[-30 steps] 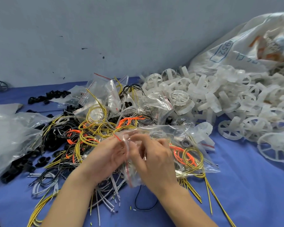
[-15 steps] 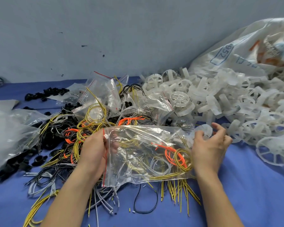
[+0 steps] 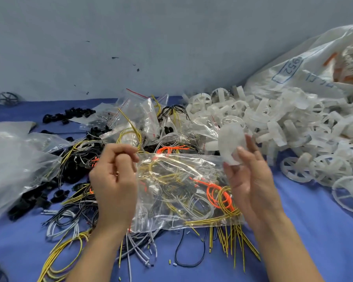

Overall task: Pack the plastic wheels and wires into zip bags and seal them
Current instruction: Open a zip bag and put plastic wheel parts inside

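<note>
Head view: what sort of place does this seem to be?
Probably a small packing workshop: a heap of white plastic wheels beside a big printed sack, loose wire bundles, and a zip bag partly filled with wires.

the wheel pinched in the right fingers is smeared by blur, and its spokes cannot be made out. the edge of the zip bag at the left fingers is hidden behind them. far right of the fingers, the sack is cut off by the frame edge.
</note>
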Demonstrator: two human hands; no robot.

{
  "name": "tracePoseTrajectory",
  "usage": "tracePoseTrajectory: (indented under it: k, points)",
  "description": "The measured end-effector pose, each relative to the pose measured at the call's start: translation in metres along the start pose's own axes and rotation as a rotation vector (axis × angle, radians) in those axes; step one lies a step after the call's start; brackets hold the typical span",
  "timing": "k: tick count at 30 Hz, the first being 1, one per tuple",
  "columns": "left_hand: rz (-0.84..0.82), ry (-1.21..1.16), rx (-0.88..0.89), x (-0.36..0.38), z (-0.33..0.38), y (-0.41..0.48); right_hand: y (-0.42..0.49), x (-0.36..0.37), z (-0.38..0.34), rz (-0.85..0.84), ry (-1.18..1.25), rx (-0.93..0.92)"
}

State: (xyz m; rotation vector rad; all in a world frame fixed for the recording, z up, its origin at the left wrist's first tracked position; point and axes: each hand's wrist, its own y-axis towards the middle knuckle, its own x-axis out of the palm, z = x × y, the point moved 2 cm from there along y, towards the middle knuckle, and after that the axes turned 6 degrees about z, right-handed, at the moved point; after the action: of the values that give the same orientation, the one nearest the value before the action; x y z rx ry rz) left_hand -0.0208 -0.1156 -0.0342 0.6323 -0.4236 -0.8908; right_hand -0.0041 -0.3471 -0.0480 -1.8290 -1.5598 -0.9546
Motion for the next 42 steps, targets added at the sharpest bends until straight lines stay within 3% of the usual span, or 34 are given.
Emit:
tracePoseTrajectory:
  k: [3, 6, 13, 16, 18, 21, 23, 25, 28, 36, 42]
  points:
    - [-0.242, 0.110, 0.146, 0.014, 0.010, -0.014, -0.006, 0.008, 0.022, -0.122, 0.070, 0.230]
    - [-0.420, 0.168, 0.220, 0.026, 0.008, -0.025, -0.010, 0.011, 0.034, -0.162, 0.126, 0.344]
    - [-0.562, 0.036, -0.025, 0.031, -0.004, -0.027, -0.006, 0.004, 0.037, -0.168, 0.210, 0.386]
    - [-0.510, -0.010, -0.085, 0.031, -0.006, -0.027, -0.004, 0.003, 0.041, -0.128, 0.138, 0.380]
    - [-0.483, -0.055, -0.138, 0.030, -0.007, -0.025, -0.004, 0.003, 0.039, -0.089, -0.032, 0.265]
    - [-0.368, -0.189, -0.262, 0.025, -0.010, -0.014, -0.004, -0.009, 0.025, 0.125, -0.822, -0.278]
    - [-0.243, -0.297, -0.382, 0.017, -0.015, -0.003, -0.004, -0.017, 0.016, 0.291, -1.193, -0.587]
    - [-0.114, -0.405, -0.492, 0.010, -0.019, 0.004, -0.001, -0.027, 0.013, 0.404, -1.369, -0.544]
    - [0.084, -0.467, -0.609, 0.002, -0.027, 0.010, 0.002, -0.034, 0.018, 0.413, -1.632, -0.268]
    - [0.235, -0.533, -0.755, -0.002, -0.035, 0.015, 0.003, -0.034, 0.015, 0.354, -1.612, -0.312]
    - [0.254, -0.536, -0.832, -0.003, -0.040, 0.015, 0.012, -0.045, -0.005, 0.521, -1.539, -0.450]
